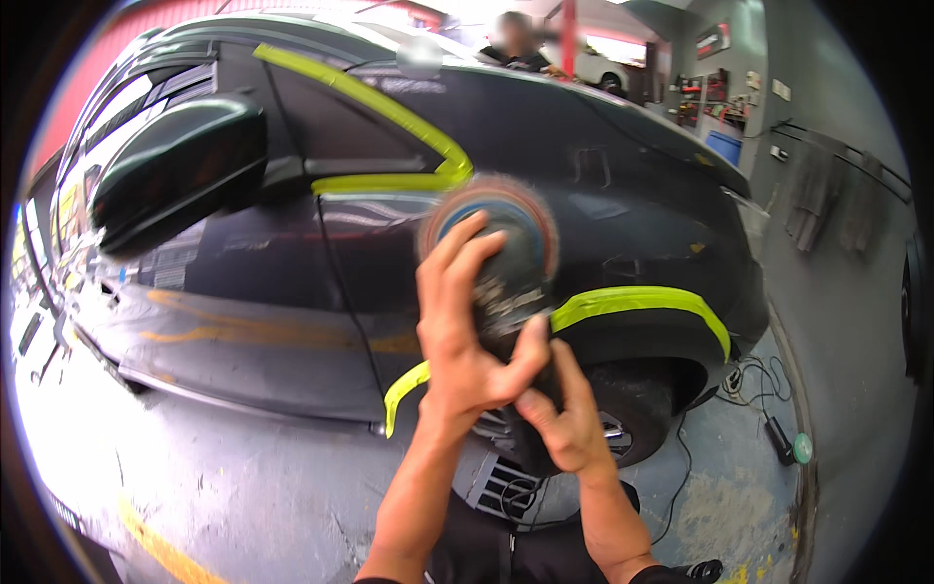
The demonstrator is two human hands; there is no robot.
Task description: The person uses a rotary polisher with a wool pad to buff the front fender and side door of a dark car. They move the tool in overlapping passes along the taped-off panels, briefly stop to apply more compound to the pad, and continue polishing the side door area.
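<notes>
A black polisher [511, 287] with a round, reddish-rimmed pad [541, 222] is against the dark car's side panel [642, 219], between the door seam and the wheel arch. The pad is smeared by motion. My left hand [455, 336] grips the polisher's head, its fingers laid over the top. Below it, my right hand [569, 419] is wrapped round the handle. Yellow-green tape [389, 107] runs along the small side window's edges, and another strip [642, 300] follows the wheel arch. Part of the arch tape is hidden behind my hands.
The wing mirror [185, 170] juts out at the left. A cable [681, 477] trails over the floor near the front wheel [632, 414]. By the right wall lies a black hand tool with a green disc [802, 448]. Another person [520, 44] is beyond the car.
</notes>
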